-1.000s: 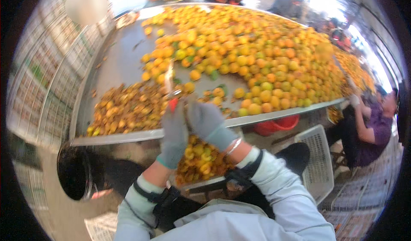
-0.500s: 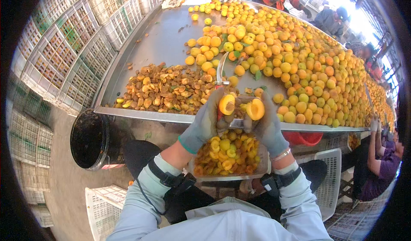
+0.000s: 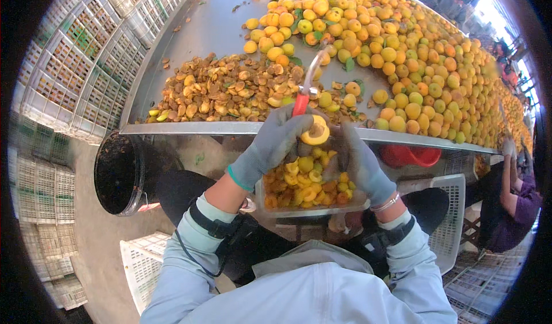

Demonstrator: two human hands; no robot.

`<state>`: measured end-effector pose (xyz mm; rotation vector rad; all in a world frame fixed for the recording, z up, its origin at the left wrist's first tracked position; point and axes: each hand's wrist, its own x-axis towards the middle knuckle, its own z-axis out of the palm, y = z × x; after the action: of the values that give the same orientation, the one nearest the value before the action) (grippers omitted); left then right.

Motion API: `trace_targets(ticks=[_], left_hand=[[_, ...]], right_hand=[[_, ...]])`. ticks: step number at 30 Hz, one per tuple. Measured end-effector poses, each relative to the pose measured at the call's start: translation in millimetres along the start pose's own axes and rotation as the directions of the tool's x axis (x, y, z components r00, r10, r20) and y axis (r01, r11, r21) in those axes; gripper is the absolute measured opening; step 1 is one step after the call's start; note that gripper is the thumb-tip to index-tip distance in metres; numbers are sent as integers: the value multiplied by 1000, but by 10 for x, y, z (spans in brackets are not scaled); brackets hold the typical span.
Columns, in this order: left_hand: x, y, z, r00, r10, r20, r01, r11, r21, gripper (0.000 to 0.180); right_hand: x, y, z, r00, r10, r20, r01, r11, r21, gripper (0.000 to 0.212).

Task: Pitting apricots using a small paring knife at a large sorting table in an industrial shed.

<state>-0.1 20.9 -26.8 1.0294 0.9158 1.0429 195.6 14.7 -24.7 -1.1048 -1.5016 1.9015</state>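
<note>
My left hand (image 3: 269, 143), in a grey glove, is closed around a curved knife (image 3: 302, 102) with a red handle, its blade pointing up and away over the table edge. Between the same hand's thumb and fingers sits a halved apricot (image 3: 315, 130), cut face showing with a brown hollow or stone in it. To its right, my gloved right hand (image 3: 366, 166) is blurred by motion, and its fingers are hard to make out. Below both hands stands a pale crate (image 3: 299, 213) filled with yellow apricot halves (image 3: 307, 189).
Across the metal table (image 3: 224, 25) lie a heap of whole apricots (image 3: 420, 76) and a pile of brown stones and scraps (image 3: 218, 88). A black bucket (image 3: 119, 174) and stacked crates (image 3: 75, 65) are at left. A red basin (image 3: 411, 155) and another person (image 3: 514, 209) are at right.
The apricot half in my right hand is gone from its fingers, and that hand has dropped lower. My left hand still holds its half and the knife. The view has tilted downward.
</note>
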Motion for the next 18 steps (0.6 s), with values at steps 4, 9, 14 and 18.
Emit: trace_targets(ticks=[4, 9, 14, 18], left_hand=[[65, -100, 95, 985, 111, 130, -123, 988, 96, 31], [-50, 176, -4, 958, 265, -113, -239, 949, 204, 33], [-214, 409, 22, 897, 399, -188, -398, 916, 45, 35], [-290, 373, 50, 903, 407, -139, -421, 903, -86, 25]], right_hand=[[99, -2, 208, 903, -425, -61, 430, 893, 137, 49], [293, -47, 142, 986, -132, 99, -33, 429, 903, 43], [312, -135, 91, 970, -215, 116, 8, 501, 865, 43], [340, -103, 100, 971, -238, 18, 131, 592, 795, 37]])
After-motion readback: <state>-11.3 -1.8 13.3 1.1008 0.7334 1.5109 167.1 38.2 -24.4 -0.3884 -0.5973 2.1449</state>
